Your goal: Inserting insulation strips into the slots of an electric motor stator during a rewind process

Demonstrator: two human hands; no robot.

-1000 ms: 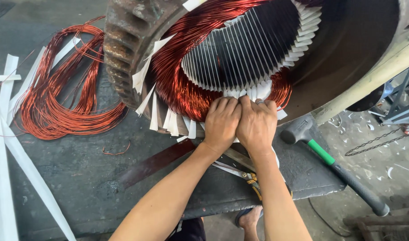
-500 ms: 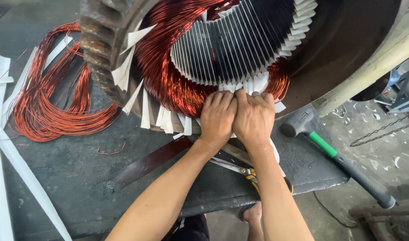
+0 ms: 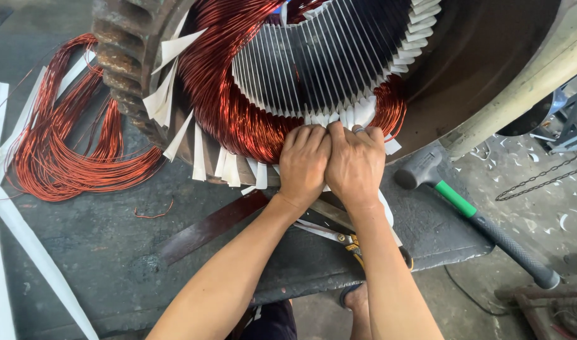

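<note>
A big motor stator [image 3: 477, 50] lies on a dark metal bench, its slotted core [image 3: 326, 56] ringed by copper windings [image 3: 219, 94] with white insulating paper strips [image 3: 175, 82] sticking out. My left hand [image 3: 304, 165] and my right hand [image 3: 356, 165] sit side by side, fingers curled, pressing on the copper coil and white paper at the lower edge of the core. A ring shows on one right finger. What lies under the fingers is hidden.
A loose bundle of copper wire [image 3: 68, 145] lies at the left beside long white paper strips [image 3: 24, 245]. A flat dark metal bar [image 3: 207, 228] and scissors [image 3: 332, 234] lie under my forearms. A black-headed mallet with a green and black handle [image 3: 471, 211] rests at the right bench edge.
The view has shifted so the stator and wire bundle sit further left and lower. Both hands stay together on the same spot of the winding.
</note>
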